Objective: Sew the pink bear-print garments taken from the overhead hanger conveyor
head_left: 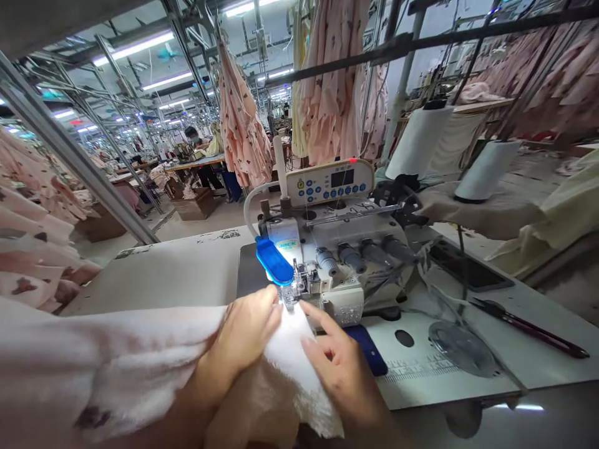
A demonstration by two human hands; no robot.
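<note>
1. Nearest to the camera lies pale pink fabric (140,355), in loose folds across the lower left and up to the left hand. Its white part (292,349), or perhaps a second piece, lies between both hands. In my judgement, the weight of these folds could drag the edge sideways.

2. Behind it is the pale surface (196,274), which carries the machine.

3. On this surface stands the sewing machine (384,274), just ahead of the hands. If the cloth is pulled against its feed, the stitches could become uneven.

4. Left hand (246,324): its fingers are bent close together on the cloth, but I cannot tell whether the grip is pinching it. These fingers are very near the needle area, so a small slip could injure them.

5. Right hand (346,368): its grip is apart, with forefinger and thumb separated along the cloth's right side. Light contact there may let this edge curl or wander.

6. Farther right lies a dark red pointed tool (545,333), well apart from the cloth.

7. Blue guard (276,262): it sits just above the stitching place.

8. Presser foot (289,299): the cloth reaches it, and a fold here could be caught.
</note>
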